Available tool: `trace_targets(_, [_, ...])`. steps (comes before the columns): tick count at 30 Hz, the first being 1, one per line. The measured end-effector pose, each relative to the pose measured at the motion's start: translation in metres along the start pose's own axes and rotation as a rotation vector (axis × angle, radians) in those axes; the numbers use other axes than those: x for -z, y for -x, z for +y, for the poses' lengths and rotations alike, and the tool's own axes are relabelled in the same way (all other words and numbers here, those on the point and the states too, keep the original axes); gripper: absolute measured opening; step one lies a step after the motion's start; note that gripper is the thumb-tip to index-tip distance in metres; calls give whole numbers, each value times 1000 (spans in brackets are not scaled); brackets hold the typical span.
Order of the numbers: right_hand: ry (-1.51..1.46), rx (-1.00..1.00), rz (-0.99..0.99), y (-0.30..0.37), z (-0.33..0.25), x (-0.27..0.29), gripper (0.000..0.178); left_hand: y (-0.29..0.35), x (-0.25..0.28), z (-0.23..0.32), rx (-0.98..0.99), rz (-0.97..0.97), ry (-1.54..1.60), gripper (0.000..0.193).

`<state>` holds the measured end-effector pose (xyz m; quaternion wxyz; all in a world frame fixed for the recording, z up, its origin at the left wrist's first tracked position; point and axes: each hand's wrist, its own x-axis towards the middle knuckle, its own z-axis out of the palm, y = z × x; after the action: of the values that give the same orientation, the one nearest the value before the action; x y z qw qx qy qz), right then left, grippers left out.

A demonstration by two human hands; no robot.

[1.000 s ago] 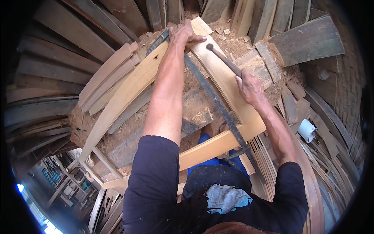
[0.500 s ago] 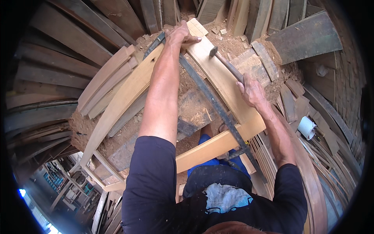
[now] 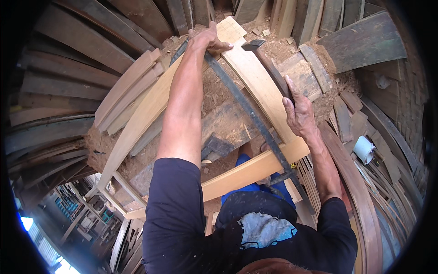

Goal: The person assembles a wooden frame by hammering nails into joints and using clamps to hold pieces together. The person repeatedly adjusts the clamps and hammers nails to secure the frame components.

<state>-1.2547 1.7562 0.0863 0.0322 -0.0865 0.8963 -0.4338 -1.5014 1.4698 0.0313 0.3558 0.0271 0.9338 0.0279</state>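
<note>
A pale wooden frame point(image 3: 137, 123) with curved members lies before me. My left hand point(image 3: 206, 40) grips its far corner, the thumb stretched toward the right-hand board point(image 3: 255, 82); some of its fingers are hidden. Right under that hand starts a long dark metal bar clamp point(image 3: 248, 112), which runs slantwise across the frame to the near rail point(image 3: 246, 176). In my right hand point(image 3: 301, 112) is a hammer point(image 3: 269, 64), the index finger lying along its handle. The hammer's head is up near the far end of the right-hand board, apart from my left hand.
Sawdust and chips cover the work surface point(image 3: 223, 121). Boards point(image 3: 82, 80) lean densely around the left and back, with a wide dark board point(image 3: 362, 43) at the far right. On the right are a white container point(image 3: 364, 150) and stacked thin strips point(image 3: 381, 192).
The hammer's head has moved away and rightward from over the board, and its handle has swung steeper. My right index finger has straightened along it. My left hand stays at the corner.
</note>
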Motion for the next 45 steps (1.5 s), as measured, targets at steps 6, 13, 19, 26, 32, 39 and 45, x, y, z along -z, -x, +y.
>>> trace_targets(6, [298,-238,-286,-12,26,-2,53,-11,-2,-2,14,-67,69,141])
trace_targets(13, [-492,-593,-5,-49,17,16,56,1,-7,-2,17,11,17,112])
trace_targets(19, [-492,-662,-426,-67,51,8,55,0,-3,0,9,13,9,114])
trace_targets(26, [-588,-690,-260,-69,49,4,56,-3,-8,2,60,-6,94,129])
trace_targets(32, [-577,-734,-294,-67,56,11,55,-7,-7,2,49,11,81,129])
trace_targets(39, [-639,-737,-316,-61,63,16,59,-8,-11,-7,4,13,34,120])
trace_targets(45, [-686,-763,-197,-36,62,-4,62,2,-32,-6,-8,295,-37,117])
